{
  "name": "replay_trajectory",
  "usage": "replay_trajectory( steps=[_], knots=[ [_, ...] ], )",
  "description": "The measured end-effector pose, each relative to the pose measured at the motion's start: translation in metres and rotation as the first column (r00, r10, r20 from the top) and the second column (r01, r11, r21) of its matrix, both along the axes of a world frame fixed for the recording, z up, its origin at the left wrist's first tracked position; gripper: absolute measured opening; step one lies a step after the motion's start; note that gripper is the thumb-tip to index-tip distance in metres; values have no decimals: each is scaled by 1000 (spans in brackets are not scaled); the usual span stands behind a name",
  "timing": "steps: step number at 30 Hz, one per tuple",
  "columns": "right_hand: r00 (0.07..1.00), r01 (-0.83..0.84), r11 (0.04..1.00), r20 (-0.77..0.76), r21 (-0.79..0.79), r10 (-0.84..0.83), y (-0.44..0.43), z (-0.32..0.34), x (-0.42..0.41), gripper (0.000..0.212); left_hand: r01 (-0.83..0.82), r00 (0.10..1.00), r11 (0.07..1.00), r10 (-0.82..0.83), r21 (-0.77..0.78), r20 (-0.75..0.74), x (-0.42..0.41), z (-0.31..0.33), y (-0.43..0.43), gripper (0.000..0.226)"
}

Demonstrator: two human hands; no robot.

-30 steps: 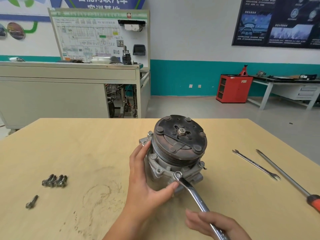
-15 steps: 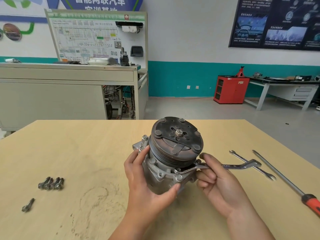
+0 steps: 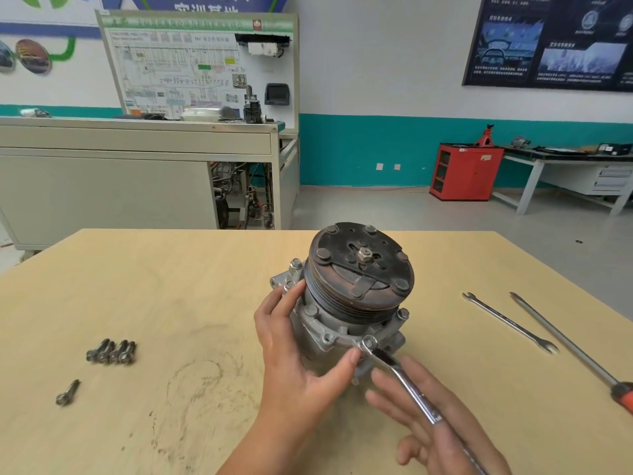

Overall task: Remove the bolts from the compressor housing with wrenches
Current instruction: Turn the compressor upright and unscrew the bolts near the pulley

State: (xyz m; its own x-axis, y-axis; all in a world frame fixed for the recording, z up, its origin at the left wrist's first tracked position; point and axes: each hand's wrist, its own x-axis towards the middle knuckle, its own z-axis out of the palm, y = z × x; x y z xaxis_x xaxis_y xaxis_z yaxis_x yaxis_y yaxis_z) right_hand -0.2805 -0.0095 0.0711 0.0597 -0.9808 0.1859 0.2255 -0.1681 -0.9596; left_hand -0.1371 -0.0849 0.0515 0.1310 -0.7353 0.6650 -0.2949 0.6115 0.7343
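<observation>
Table (image 3: 171, 286): we note compressor (image 3: 352, 303) standing at centre. Left hand (image 3: 294, 354) grasps housing side, thumb beside front bolt (image 3: 368, 341). Right hand (image 3: 435, 423): fingers extended, unclenched, wrench (image 3: 404, 382) lying across them, ring end on that bolt. Loose bolts (image 3: 111, 352) at table left.

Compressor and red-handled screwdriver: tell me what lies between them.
A spare wrench lies flat on the table between compressor and screwdriver, touching neither, in the head view.

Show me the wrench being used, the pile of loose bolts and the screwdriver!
wrench in use (image 3: 411, 389), head view, middle of its shaft.
pile of loose bolts (image 3: 111, 352), head view, middle bolt.
screwdriver (image 3: 561, 339), head view, metal shaft.
</observation>
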Motion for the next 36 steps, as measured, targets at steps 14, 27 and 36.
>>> replay_trajectory(
  steps=[14,27,36],
  knots=[
    [923,-154,976,374,154,86,-60,12,-35,59,15,1000,1000,-15,0,-8,0,-4,-1,70],
    [959,53,993,282,-103,-22,-17,-23,-38,23,-10,1000,1000,10,-15,-17,3,-5,-3,67],
    [970,175,927,-106,-333,-221,0,-18,0,37,-23,999,999,22,-42,-40,5,-5,-4,65]
  ],
)
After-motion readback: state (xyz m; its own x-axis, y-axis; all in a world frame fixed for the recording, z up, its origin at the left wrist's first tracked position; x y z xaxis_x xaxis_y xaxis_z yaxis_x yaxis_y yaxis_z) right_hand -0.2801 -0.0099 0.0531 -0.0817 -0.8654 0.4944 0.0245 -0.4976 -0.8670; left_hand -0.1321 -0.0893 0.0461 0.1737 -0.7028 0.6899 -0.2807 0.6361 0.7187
